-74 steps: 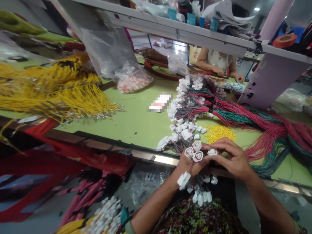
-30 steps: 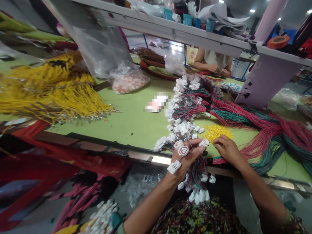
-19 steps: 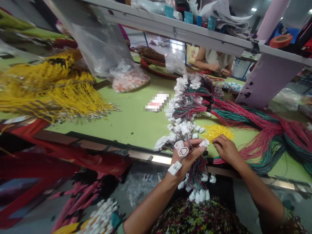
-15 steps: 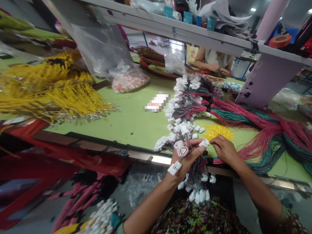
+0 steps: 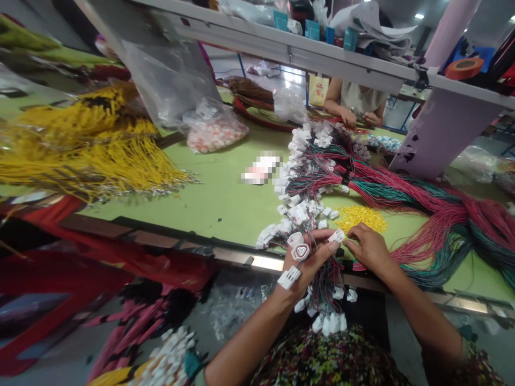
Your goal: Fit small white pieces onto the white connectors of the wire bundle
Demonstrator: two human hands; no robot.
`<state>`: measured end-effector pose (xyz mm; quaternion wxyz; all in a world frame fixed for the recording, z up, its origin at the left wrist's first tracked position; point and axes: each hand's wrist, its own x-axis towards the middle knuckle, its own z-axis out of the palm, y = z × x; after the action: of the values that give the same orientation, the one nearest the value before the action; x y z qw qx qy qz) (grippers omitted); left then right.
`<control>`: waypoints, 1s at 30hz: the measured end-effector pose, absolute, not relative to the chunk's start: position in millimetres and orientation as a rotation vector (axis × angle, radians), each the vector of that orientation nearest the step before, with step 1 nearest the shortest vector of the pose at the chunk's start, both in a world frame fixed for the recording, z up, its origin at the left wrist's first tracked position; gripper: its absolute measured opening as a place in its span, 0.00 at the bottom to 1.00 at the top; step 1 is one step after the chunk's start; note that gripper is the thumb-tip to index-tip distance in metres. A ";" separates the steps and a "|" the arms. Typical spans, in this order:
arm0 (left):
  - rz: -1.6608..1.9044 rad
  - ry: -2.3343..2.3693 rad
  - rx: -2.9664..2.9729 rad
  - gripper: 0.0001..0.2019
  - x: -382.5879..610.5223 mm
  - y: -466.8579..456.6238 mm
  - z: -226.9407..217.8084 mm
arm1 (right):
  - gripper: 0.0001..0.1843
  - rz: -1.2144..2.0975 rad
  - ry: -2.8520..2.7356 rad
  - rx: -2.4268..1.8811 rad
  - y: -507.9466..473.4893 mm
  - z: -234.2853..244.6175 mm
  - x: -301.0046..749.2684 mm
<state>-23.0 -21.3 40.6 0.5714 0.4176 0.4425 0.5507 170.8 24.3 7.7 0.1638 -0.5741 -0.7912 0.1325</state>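
My left hand (image 5: 308, 265) is closed at the table's front edge. Between its thumb and fingers it grips a white connector (image 5: 337, 236) with wires running from it. More white connectors on wires, one with a triangular opening (image 5: 300, 251) and one slotted (image 5: 288, 277), lie over the back of this hand and wrist. My right hand (image 5: 370, 249) is beside the held connector, thumb and forefinger bent together at its right end. Whatever these fingertips hold is too small to make out. Just behind them lies a heap of small yellow pieces (image 5: 362, 219).
Bundled red and green wires (image 5: 402, 195) with white connectors run across the green table (image 5: 217, 198). Yellow wires (image 5: 112, 145) lie at left, near a bag of orange-and-white pieces (image 5: 217, 131). A shelf (image 5: 257, 37) spans above. Another person's hands (image 5: 358, 118) work across the table.
The view has shifted very slightly. My left hand keeps its grip on the connector. The thumb and forefinger of my right hand have moved a little at the connector's end.
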 end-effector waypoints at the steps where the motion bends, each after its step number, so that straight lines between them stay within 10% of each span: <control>1: 1.288 1.044 0.973 0.16 -22.9 -21.7 40.8 | 0.03 0.379 -2.253 -1.643 24.7 7.9 168.3; 30: 1.407 0.949 1.250 0.11 -19.0 -26.5 19.8 | 0.11 0.407 -1.872 -0.914 -34.8 69.0 154.0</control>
<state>-19.0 -26.5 19.8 0.4942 0.5155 0.3914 0.5804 154.0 -34.8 69.0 0.4879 -0.3758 -0.7698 0.1673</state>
